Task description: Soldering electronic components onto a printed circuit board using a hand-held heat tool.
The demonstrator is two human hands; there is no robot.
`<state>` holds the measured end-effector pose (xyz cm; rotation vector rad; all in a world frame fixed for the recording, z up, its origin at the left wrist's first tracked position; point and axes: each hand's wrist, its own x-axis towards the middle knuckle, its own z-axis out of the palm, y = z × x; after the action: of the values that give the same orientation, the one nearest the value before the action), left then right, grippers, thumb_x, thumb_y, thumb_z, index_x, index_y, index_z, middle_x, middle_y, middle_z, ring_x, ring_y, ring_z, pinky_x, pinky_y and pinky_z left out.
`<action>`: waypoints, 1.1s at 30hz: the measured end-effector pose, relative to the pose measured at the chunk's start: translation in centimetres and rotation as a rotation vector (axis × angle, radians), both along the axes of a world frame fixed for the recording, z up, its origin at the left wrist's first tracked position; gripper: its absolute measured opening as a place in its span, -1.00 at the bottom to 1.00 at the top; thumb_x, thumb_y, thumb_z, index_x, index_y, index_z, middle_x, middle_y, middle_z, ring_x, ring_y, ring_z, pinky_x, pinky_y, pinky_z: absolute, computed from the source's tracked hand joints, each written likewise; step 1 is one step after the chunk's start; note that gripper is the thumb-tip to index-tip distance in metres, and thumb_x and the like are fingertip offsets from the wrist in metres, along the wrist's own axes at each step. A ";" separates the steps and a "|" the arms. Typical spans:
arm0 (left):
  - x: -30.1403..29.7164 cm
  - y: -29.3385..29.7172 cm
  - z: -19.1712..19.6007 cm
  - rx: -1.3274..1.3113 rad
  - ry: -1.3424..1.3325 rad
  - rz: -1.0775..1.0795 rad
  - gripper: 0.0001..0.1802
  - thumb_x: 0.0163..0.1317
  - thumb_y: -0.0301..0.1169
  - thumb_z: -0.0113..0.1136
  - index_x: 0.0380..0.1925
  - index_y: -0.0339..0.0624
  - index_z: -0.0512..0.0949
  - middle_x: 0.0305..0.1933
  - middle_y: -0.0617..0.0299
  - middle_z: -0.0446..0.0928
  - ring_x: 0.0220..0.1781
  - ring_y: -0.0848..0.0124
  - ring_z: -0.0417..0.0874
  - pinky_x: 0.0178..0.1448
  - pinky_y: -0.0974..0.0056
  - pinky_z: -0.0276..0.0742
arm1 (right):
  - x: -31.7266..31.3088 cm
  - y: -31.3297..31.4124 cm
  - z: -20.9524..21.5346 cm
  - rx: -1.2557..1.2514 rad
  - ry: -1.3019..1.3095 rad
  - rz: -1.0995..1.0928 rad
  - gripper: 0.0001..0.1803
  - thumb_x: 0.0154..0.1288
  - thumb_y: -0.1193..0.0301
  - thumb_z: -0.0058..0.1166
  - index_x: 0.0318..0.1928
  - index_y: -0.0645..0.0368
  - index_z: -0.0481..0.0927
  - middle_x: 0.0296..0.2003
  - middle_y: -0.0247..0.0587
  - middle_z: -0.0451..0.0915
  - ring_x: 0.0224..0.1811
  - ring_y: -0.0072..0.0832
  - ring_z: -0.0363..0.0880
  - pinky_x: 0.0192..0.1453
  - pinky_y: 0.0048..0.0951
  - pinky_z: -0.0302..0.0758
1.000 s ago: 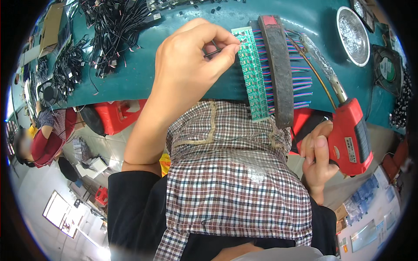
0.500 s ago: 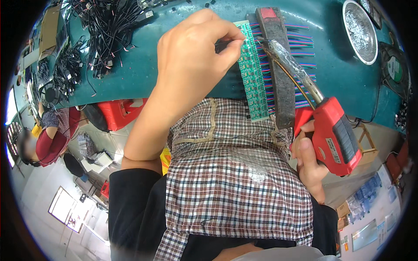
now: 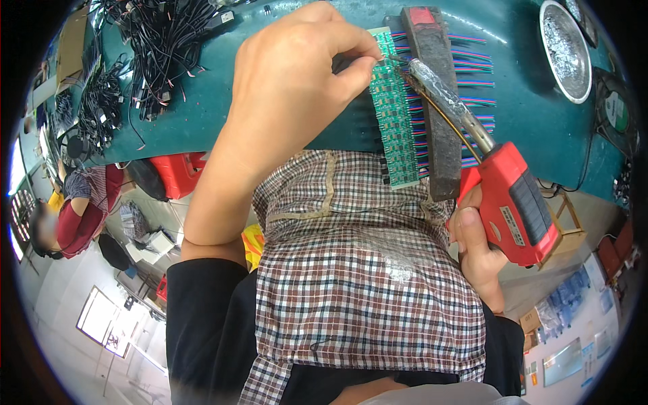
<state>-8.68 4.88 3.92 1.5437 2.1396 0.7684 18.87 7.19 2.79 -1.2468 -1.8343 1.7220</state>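
Observation:
A green circuit board panel (image 3: 395,128) lies at the table's front edge, with rows of small parts along it. My left hand (image 3: 297,74) is at its upper left edge, thumb and forefinger pinched together; what lies between them is too small to name. In my right hand (image 3: 478,246) is a red soldering gun (image 3: 516,202), gripped by its handle. Its metal tip, with a thin feed tube beside it, points up and left to the board near my left fingertips. A dark heavy bar (image 3: 435,115) rests across the coloured wires (image 3: 472,67) right of the board.
Bundles of black cables (image 3: 158,54) lie on the green table (image 3: 202,125) at the left. A metal bowl (image 3: 565,50) with silvery bits and a small fan (image 3: 615,108) are at the right. Another person (image 3: 74,216) sits at the far left, near a red stool (image 3: 177,177).
The soldering gun's tip has moved slightly left, onto the board's upper part. My left hand keeps its pinch and has barely shifted. The board and bar appear slightly further right in view.

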 end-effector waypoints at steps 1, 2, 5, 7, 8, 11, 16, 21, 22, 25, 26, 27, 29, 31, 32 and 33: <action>-0.4 0.2 -1.4 -0.001 0.002 0.006 -0.93 0.14 -0.49 0.29 -0.36 -0.21 0.69 -0.40 0.24 0.61 -0.44 0.34 0.63 -0.36 0.31 0.49 | -0.1 0.0 0.1 -0.021 0.021 0.005 -0.92 0.35 0.56 0.03 -0.26 0.28 0.41 -0.58 -0.35 0.34 -0.74 -0.70 0.17 -0.63 -0.57 0.26; -1.3 0.7 -4.1 0.469 -0.034 -0.137 -0.93 0.08 -0.49 0.32 -0.39 -0.18 0.70 -0.41 0.21 0.60 -0.43 0.28 0.63 -0.36 0.28 0.50 | -0.4 -0.1 0.2 -0.022 0.023 0.013 -0.92 0.35 0.56 0.03 -0.26 0.28 0.41 -0.58 -0.35 0.34 -0.74 -0.70 0.17 -0.63 -0.57 0.26; -1.9 1.3 -5.9 0.946 -0.061 -0.292 -0.92 0.03 -0.48 0.34 -0.41 -0.16 0.70 -0.42 0.19 0.58 -0.42 0.23 0.63 -0.36 0.25 0.51 | -0.6 -0.2 0.5 -0.084 0.037 -0.040 -0.91 0.35 0.56 0.04 -0.29 0.26 0.39 -0.58 -0.34 0.34 -0.73 -0.70 0.17 -0.63 -0.58 0.25; -1.9 1.4 -5.9 0.954 -0.052 -0.299 -0.92 0.05 -0.48 0.34 -0.41 -0.17 0.70 -0.42 0.20 0.59 -0.42 0.24 0.64 -0.36 0.26 0.51 | -0.7 -0.1 0.5 -0.101 0.033 -0.033 -0.90 0.35 0.56 0.04 -0.29 0.26 0.39 -0.58 -0.34 0.34 -0.73 -0.70 0.17 -0.63 -0.57 0.24; -1.9 1.4 -5.9 0.949 -0.058 -0.300 -0.92 0.05 -0.48 0.34 -0.41 -0.17 0.70 -0.42 0.20 0.59 -0.42 0.24 0.64 -0.36 0.26 0.51 | -0.7 -0.1 0.5 -0.101 0.032 -0.034 -0.90 0.35 0.56 0.04 -0.29 0.26 0.39 -0.58 -0.34 0.34 -0.73 -0.70 0.17 -0.63 -0.57 0.24; -1.9 1.4 -5.8 0.942 -0.069 -0.300 -0.92 0.05 -0.48 0.33 -0.41 -0.17 0.70 -0.42 0.20 0.59 -0.42 0.24 0.64 -0.36 0.26 0.51 | -0.6 -0.2 0.4 -0.091 0.015 -0.055 -0.90 0.35 0.55 0.04 -0.30 0.25 0.38 -0.58 -0.34 0.34 -0.73 -0.69 0.18 -0.64 -0.58 0.24; -2.0 1.2 -5.6 0.918 -0.066 -0.293 -0.92 0.05 -0.48 0.33 -0.41 -0.18 0.70 -0.42 0.20 0.59 -0.42 0.24 0.64 -0.36 0.26 0.51 | -0.2 0.1 0.4 -0.060 0.099 -0.004 -0.91 0.37 0.55 0.01 -0.25 0.26 0.37 -0.49 -0.28 0.37 -0.73 -0.71 0.18 -0.63 -0.58 0.25; -0.1 0.6 0.2 -0.047 -0.046 0.016 -0.92 0.04 -0.48 0.33 -0.42 -0.18 0.70 -0.42 0.20 0.60 -0.42 0.24 0.64 -0.36 0.26 0.51 | 0.2 0.3 0.0 -0.080 0.145 0.004 -0.91 0.37 0.55 -0.01 -0.23 0.27 0.36 -0.46 -0.26 0.38 -0.73 -0.71 0.17 -0.64 -0.59 0.25; -0.6 0.6 -1.2 -0.046 -0.041 0.027 -0.92 0.04 -0.48 0.33 -0.42 -0.18 0.70 -0.42 0.20 0.60 -0.42 0.24 0.64 -0.36 0.26 0.51 | 0.1 0.2 0.1 -0.087 0.152 0.007 -0.91 0.37 0.55 -0.01 -0.23 0.28 0.36 -0.46 -0.26 0.38 -0.73 -0.71 0.16 -0.64 -0.60 0.25; -1.5 0.9 -4.1 0.937 -0.070 -0.295 -0.92 0.04 -0.48 0.33 -0.42 -0.18 0.70 -0.41 0.21 0.60 -0.42 0.25 0.64 -0.35 0.26 0.51 | 0.3 0.1 0.2 -0.082 0.146 0.007 -0.91 0.37 0.54 -0.01 -0.23 0.28 0.36 -0.47 -0.26 0.37 -0.73 -0.71 0.15 -0.63 -0.59 0.25; -0.6 0.7 -1.3 0.457 -0.045 -0.157 -0.92 0.04 -0.48 0.34 -0.42 -0.17 0.70 -0.41 0.21 0.59 -0.42 0.25 0.64 -0.35 0.25 0.51 | 0.4 0.2 0.1 -0.081 0.141 -0.004 -0.91 0.37 0.54 -0.01 -0.23 0.28 0.36 -0.47 -0.26 0.37 -0.73 -0.71 0.15 -0.63 -0.59 0.25; -0.2 0.5 0.3 -0.024 -0.011 -0.016 -0.93 0.04 -0.49 0.34 -0.42 -0.17 0.70 -0.41 0.21 0.59 -0.41 0.25 0.64 -0.35 0.25 0.51 | 0.3 0.2 0.2 -0.090 0.144 -0.022 -0.90 0.37 0.53 -0.01 -0.23 0.28 0.36 -0.46 -0.25 0.38 -0.73 -0.71 0.16 -0.63 -0.58 0.26; -2.0 0.9 -4.1 0.475 -0.022 -0.180 -0.93 0.04 -0.49 0.35 -0.42 -0.16 0.70 -0.41 0.21 0.59 -0.41 0.25 0.64 -0.35 0.25 0.51 | 0.1 0.0 0.6 -0.100 0.159 -0.015 -0.90 0.37 0.52 -0.02 -0.22 0.29 0.36 -0.45 -0.25 0.38 -0.73 -0.71 0.16 -0.62 -0.57 0.26; -2.1 0.9 -4.2 0.971 -0.043 -0.364 -0.92 0.04 -0.49 0.35 -0.41 -0.16 0.70 -0.41 0.21 0.58 -0.40 0.25 0.64 -0.34 0.25 0.51 | 0.3 0.1 0.5 -0.090 0.136 0.015 -0.85 0.38 0.48 -0.01 -0.16 0.32 0.38 -0.50 -0.29 0.36 -0.73 -0.70 0.16 -0.61 -0.56 0.25; -1.3 0.6 -1.2 0.487 -0.031 -0.258 -0.93 0.04 -0.49 0.36 -0.42 -0.16 0.70 -0.41 0.22 0.58 -0.40 0.24 0.63 -0.34 0.24 0.51 | 0.5 0.1 0.6 -0.088 0.129 0.002 -0.85 0.38 0.48 -0.01 -0.16 0.32 0.38 -0.50 -0.29 0.36 -0.73 -0.70 0.16 -0.61 -0.56 0.25; -1.0 0.4 0.7 0.002 -0.008 -0.142 -0.93 0.04 -0.49 0.36 -0.42 -0.16 0.69 -0.41 0.22 0.57 -0.41 0.23 0.63 -0.34 0.24 0.51 | 0.6 -0.1 0.7 -0.105 0.101 -0.025 -0.81 0.39 0.46 0.00 -0.12 0.33 0.38 -0.54 -0.33 0.34 -0.73 -0.70 0.16 -0.62 -0.56 0.24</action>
<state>-9.72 5.27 4.57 1.6697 1.9993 0.7271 19.46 7.08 3.44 -1.1933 -1.6839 1.8530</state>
